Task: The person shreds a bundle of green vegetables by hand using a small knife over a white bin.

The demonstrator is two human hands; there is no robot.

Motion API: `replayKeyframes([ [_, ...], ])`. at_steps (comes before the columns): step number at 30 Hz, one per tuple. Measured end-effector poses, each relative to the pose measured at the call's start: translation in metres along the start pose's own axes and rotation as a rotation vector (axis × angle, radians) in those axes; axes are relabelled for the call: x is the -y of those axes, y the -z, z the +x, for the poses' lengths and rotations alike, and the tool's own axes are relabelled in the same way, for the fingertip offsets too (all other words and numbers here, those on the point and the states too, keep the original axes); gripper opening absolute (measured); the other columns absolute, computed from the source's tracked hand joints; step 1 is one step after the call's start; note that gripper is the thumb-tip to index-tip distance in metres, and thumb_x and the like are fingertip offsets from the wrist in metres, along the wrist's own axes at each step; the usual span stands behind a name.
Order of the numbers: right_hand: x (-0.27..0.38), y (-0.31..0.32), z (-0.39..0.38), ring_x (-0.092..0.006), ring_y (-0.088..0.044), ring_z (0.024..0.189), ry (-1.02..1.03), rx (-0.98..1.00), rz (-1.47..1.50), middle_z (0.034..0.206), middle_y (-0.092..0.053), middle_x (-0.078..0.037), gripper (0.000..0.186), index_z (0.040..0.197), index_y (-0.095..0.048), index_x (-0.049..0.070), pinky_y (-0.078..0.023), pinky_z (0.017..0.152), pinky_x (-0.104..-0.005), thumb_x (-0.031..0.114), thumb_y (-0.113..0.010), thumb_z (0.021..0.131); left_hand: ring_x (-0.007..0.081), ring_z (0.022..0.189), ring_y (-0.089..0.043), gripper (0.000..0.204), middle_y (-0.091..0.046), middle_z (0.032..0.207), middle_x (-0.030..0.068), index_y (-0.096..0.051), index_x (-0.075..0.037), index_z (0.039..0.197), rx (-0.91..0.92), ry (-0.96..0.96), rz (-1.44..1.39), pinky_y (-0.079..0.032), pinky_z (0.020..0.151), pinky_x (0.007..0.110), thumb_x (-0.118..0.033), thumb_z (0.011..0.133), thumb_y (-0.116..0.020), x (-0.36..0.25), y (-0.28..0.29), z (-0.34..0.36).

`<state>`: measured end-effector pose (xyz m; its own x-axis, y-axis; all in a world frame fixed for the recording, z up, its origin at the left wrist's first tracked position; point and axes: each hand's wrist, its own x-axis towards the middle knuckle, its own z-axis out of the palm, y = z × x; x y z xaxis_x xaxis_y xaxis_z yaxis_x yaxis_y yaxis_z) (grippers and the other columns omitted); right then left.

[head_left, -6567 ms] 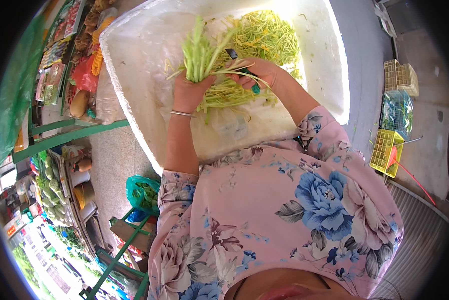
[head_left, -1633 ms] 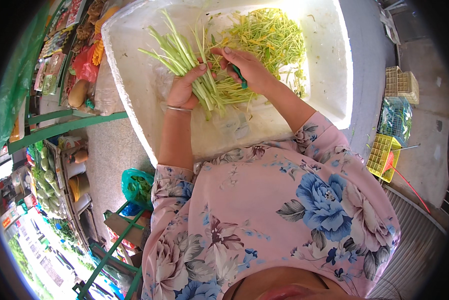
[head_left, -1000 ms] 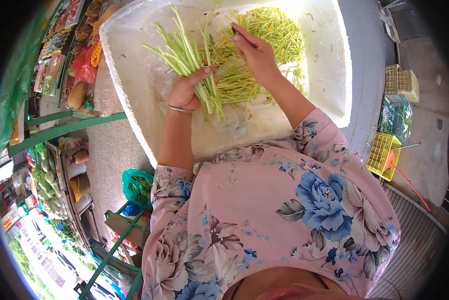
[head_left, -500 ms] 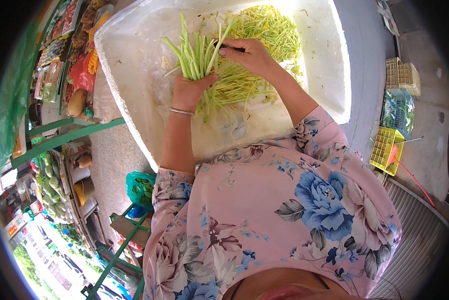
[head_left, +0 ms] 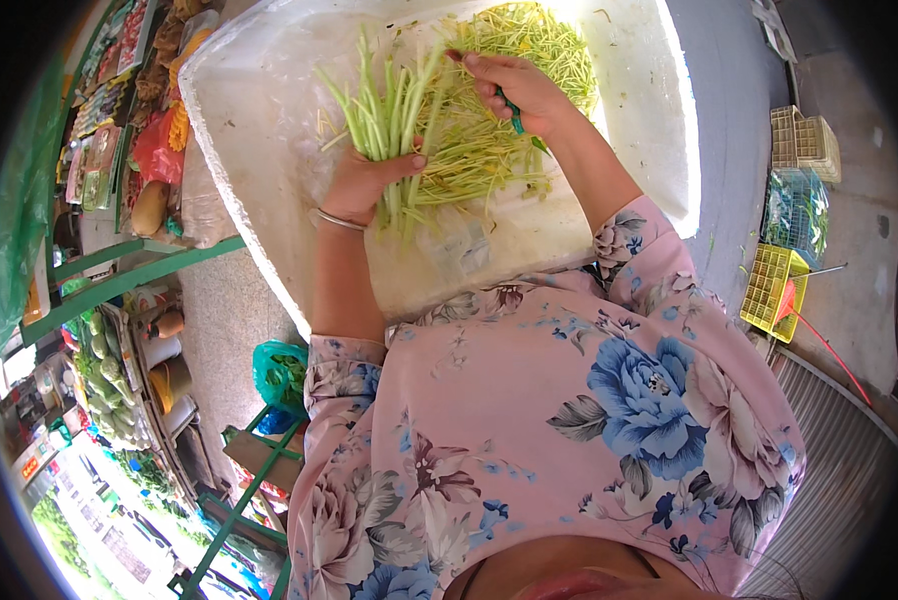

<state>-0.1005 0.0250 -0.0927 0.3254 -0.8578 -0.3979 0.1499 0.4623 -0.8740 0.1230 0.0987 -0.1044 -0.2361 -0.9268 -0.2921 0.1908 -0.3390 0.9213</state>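
Note:
My left hand [head_left: 362, 183] is closed round a bunch of pale green vegetable stalks [head_left: 392, 110], held upright with the tops fanned out. To its right, my right hand [head_left: 519, 88] is closed round a small tool with a green handle [head_left: 510, 110]. A dark reddish tip sticks out by the thumb, beside the stalk tops; whether it is a blade I cannot tell. Both hands are over a white foam box [head_left: 259, 110]. Behind and below my right hand, a loose heap of thin yellow-green stalks [head_left: 544, 50] lies in the box.
Crumpled clear plastic [head_left: 459, 245] lies on the box's near floor. To the left are a green metal frame [head_left: 134, 285], stalls of produce, and a teal bag of greens [head_left: 281, 375]. Beige [head_left: 804, 140], blue [head_left: 797, 220] and yellow crates [head_left: 772, 290] stand at the right.
My right hand has drawn up and right, a little off the bunch, and turned so the green handle shows. My left hand has shifted slightly left with the stalks.

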Motion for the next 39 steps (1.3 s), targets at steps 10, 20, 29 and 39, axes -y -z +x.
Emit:
replayKeyframes([
  [10,-0.043,-0.032,-0.005,-0.0104,-0.054,0.061,0.143,0.153,-0.614,0.078,-0.064,-0.005,0.048,0.103,-0.062,0.001,-0.044,0.053,-0.024,0.038,-0.071,0.073,0.0144,0.081,-0.058,0.021,-0.063,0.092,0.0059,-0.059,-0.003,0.095,-0.287,-0.349,-0.259,-0.048,0.071,0.027,0.005,0.076,-0.064,-0.001,0.026,0.009],
  [20,-0.059,-0.013,0.016,-0.026,-0.062,0.081,0.173,0.006,-1.393,0.085,-0.064,-0.007,0.02,0.095,-0.065,0.014,-0.049,0.068,-0.0389,0.023,-0.059,0.078,0.028,0.09,-0.062,0.018,-0.061,0.093,0.0159,-0.05,0.001,0.097,-0.505,-0.575,-0.482,-0.051,0.08,0.037,0.004,0.081,-0.058,-0.028,0.017,-0.005],
  [29,-0.077,-0.002,0.019,-0.0264,-0.059,0.092,0.134,0.149,-1.608,0.096,-0.062,-0.009,0.026,0.102,-0.063,0.018,-0.048,0.076,-0.0394,0.02,-0.06,0.076,0.017,0.065,-0.057,0.029,-0.058,0.082,0.0105,-0.052,0.005,0.105,-0.646,-0.567,-0.319,-0.051,0.06,0.03,0.006,0.078,-0.06,-0.017,0.028,-0.003],
  [39,-0.019,0.02,0.007,-0.0182,-0.059,0.067,0.177,0.019,-1.098,0.072,-0.062,-0.009,0.024,0.086,-0.066,0.006,-0.045,0.064,-0.0313,0.021,-0.073,0.068,0.0123,0.055,-0.054,0.016,-0.06,0.073,0.0064,-0.061,0.002,0.09,-0.765,-0.324,0.126,-0.045,0.05,0.024,0.003,0.074,-0.065,-0.007,0.033,0.003],
])
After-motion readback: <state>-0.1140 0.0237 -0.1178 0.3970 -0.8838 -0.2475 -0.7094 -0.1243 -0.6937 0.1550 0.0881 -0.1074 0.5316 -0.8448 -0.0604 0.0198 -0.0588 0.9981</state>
